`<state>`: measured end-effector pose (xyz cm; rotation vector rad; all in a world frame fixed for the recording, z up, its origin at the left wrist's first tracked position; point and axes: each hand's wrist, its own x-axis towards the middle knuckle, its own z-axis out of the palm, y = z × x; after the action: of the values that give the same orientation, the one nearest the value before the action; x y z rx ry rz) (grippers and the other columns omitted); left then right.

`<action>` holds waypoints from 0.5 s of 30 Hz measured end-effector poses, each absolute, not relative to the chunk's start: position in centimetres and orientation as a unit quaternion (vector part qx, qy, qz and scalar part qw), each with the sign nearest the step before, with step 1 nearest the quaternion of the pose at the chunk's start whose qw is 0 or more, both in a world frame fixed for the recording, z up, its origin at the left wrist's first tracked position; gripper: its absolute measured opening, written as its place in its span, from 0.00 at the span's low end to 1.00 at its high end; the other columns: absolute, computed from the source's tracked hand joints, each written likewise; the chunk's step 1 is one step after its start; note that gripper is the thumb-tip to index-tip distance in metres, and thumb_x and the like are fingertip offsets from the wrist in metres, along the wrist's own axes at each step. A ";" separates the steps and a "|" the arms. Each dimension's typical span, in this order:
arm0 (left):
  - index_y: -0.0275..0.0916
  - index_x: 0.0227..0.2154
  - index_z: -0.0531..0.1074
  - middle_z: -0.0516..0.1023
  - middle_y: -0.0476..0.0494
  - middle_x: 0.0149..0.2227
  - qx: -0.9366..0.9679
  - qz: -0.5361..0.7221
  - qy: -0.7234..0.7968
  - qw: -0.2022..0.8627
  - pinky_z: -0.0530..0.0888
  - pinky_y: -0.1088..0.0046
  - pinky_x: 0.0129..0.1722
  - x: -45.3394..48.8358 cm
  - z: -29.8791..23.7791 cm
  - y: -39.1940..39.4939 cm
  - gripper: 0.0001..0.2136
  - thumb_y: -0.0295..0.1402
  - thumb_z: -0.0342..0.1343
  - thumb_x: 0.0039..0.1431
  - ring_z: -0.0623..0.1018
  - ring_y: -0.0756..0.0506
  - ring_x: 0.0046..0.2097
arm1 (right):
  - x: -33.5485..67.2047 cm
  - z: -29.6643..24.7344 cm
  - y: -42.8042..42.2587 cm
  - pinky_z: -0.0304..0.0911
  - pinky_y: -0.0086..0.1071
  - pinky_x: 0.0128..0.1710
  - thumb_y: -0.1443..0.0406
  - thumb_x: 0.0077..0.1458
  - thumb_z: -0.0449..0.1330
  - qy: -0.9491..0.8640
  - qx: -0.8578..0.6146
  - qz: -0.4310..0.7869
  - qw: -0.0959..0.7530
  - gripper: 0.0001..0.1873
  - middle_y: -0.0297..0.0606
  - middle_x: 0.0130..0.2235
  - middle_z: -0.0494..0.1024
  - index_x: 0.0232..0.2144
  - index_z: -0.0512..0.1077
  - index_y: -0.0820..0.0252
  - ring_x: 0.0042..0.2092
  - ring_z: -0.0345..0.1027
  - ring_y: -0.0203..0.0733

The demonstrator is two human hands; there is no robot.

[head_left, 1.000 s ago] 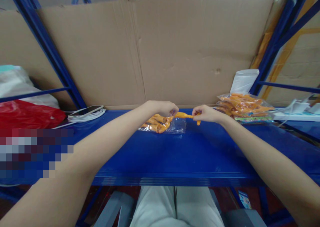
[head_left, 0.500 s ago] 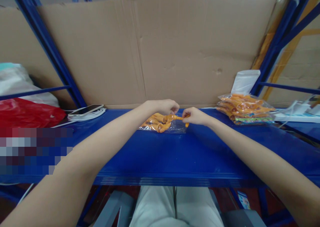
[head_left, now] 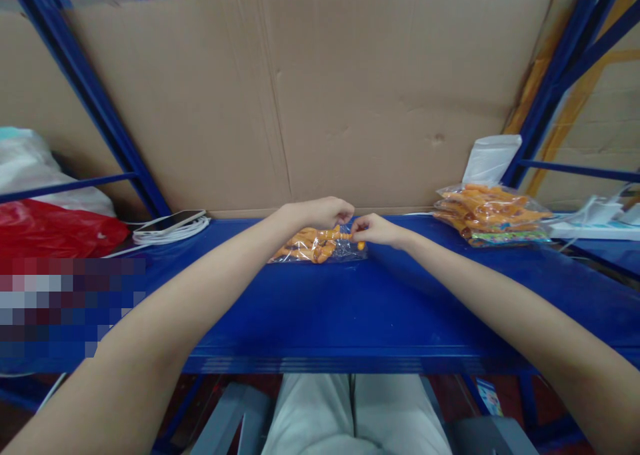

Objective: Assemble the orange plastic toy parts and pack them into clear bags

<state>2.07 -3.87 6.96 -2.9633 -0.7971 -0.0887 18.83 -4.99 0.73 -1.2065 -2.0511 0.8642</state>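
Observation:
A clear plastic bag (head_left: 327,253) with orange jointed plastic pieces (head_left: 300,245) in it lies on the blue shelf (head_left: 320,308). My left hand (head_left: 333,211) is closed at the bag's upper edge near its right end, fingertips pinched together; the film between them is hard to see. To the right of it, my right hand (head_left: 375,230) pinches an orange plastic piece (head_left: 345,236). That piece points leftward into the bag's mouth, and a rounded orange end shows below my fingers. What exactly the pieces are I cannot make out.
More bagged orange pieces (head_left: 490,208) are stacked at the right, beside a white power strip (head_left: 595,230). A phone (head_left: 170,221) rests on a coiled white cable (head_left: 175,235) at the left, near a red plastic bag (head_left: 55,228). Cardboard (head_left: 350,95) stands behind.
My right hand has moved a little left, with the orange piece further along into the bag. My left hand stays at the bag's edge. The view has shifted slightly.

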 end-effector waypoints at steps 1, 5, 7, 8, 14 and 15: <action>0.35 0.24 0.65 0.67 0.49 0.25 -0.965 -0.031 -0.257 0.038 0.59 0.78 0.27 2.0 7.0 -3.9 0.08 0.19 0.45 0.40 0.64 0.53 0.27 | 18.9 0.7 -5.0 0.55 0.24 0.25 0.72 0.38 0.57 -0.771 -0.455 0.334 0.296 0.04 0.27 0.17 0.68 0.16 0.66 0.63 0.22 0.61 0.29; 0.35 0.24 0.65 0.67 0.49 0.25 -0.966 -0.037 -0.251 0.044 0.59 0.78 0.27 2.0 6.9 -4.0 0.08 0.19 0.45 0.41 0.64 0.53 0.27 | 19.1 0.7 -5.0 0.55 0.24 0.25 0.71 0.38 0.58 -0.765 -0.445 0.362 0.294 0.02 0.28 0.18 0.68 0.18 0.67 0.63 0.22 0.60 0.28; 0.35 0.24 0.66 0.68 0.49 0.26 -0.966 -0.039 -0.252 0.045 0.60 0.78 0.27 2.1 6.8 -4.0 0.07 0.20 0.45 0.42 0.65 0.53 0.28 | 18.9 0.5 -4.8 0.53 0.24 0.24 0.70 0.39 0.58 -0.769 -0.435 0.370 0.285 0.02 0.27 0.18 0.68 0.18 0.67 0.64 0.22 0.59 0.28; 0.35 0.24 0.66 0.68 0.49 0.26 -0.966 -0.040 -0.252 0.044 0.60 0.78 0.27 2.2 6.8 -4.0 0.07 0.20 0.46 0.42 0.65 0.53 0.28 | 18.7 0.4 -4.6 0.51 0.24 0.22 0.70 0.39 0.58 -0.772 -0.431 0.374 0.280 0.02 0.27 0.18 0.67 0.18 0.67 0.64 0.21 0.57 0.27; 0.35 0.24 0.67 0.70 0.47 0.27 -0.969 -0.053 -0.240 0.036 0.62 0.77 0.29 2.4 6.6 -4.0 0.06 0.22 0.46 0.44 0.68 0.52 0.30 | 16.8 -0.8 -3.3 0.47 0.24 0.19 0.67 0.41 0.60 -0.767 -0.401 0.412 0.285 0.05 0.29 0.19 0.66 0.21 0.67 0.64 0.20 0.54 0.27; 0.35 0.24 0.67 0.70 0.47 0.28 -0.969 -0.056 -0.239 0.035 0.62 0.77 0.29 2.3 6.6 -3.9 0.06 0.22 0.46 0.45 0.68 0.52 0.30 | 16.6 -1.0 -3.1 0.47 0.24 0.19 0.67 0.41 0.61 -0.766 -0.394 0.419 0.287 0.06 0.29 0.19 0.66 0.21 0.67 0.65 0.21 0.54 0.27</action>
<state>2.34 -3.91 6.59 -2.9770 -0.7346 -0.1715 16.61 -3.11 -0.99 -1.0529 -2.0466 1.1199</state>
